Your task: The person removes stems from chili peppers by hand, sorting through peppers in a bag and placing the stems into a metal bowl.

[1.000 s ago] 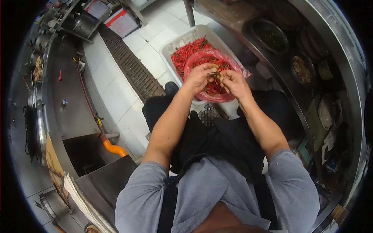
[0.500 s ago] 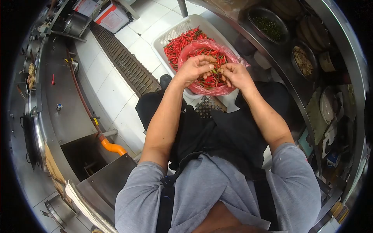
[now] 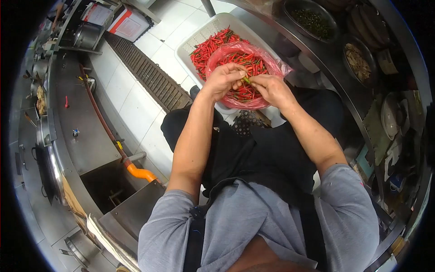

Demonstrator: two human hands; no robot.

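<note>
A small green chili pepper (image 3: pixel 246 80) is pinched between the fingertips of both my hands. My left hand (image 3: pixel 223 81) closes on it from the left, and my right hand (image 3: pixel 273 89) meets it from the right. Beneath them an open pink plastic bag (image 3: pixel 219 53) bulges with red chilies that have green stems. That bag sits inside a white perforated basket (image 3: pixel 186 51). More loose red chilies (image 3: pixel 209 47) lie in the basket beyond the bag. My fingers cover part of the pepper.
Metal counter (image 3: pixel 93 131) with an orange pipe (image 3: pixel 140 172) runs along the left. A floor drain grate (image 3: pixel 149 72) crosses the white tiles. On the right, a shelf holds a bowl of chopped greens (image 3: pixel 312 22) and a bowl of pale slices (image 3: pixel 357 62).
My hands have come closer together around the green chili. My right hand has shifted slightly left, its fingers now drawn together. The view has moved a little.
</note>
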